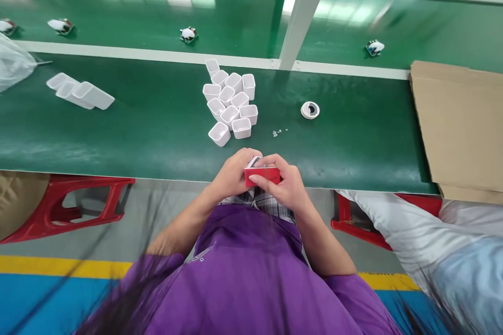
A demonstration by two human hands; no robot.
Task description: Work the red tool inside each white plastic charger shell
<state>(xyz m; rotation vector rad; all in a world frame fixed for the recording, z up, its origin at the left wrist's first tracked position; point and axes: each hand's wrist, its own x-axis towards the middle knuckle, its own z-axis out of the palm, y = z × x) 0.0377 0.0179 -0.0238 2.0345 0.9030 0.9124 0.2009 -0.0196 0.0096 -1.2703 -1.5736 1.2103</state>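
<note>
A small red rectangular block or case (264,171) is held between both hands at the table's front edge. My left hand (236,172) is closed around its left end. On its right end, my right hand (288,182) grips with the thumb across the red front face and the fingers over the top. A white rounded part with a dark middle (254,162) shows just behind the red face, partly hidden by the fingers. Beyond the hands, several white open cups (230,114) stand in a cluster. Tiny clear bits (275,133) lie to the right of them.
A white tape roll (310,110) lies on the green table (157,141). More white cups (80,90) and a plastic bag (13,63) are at left, cardboard (463,125) at right. Small assemblies (188,34) sit behind a rail. A person's light sleeve (416,241) is at lower right.
</note>
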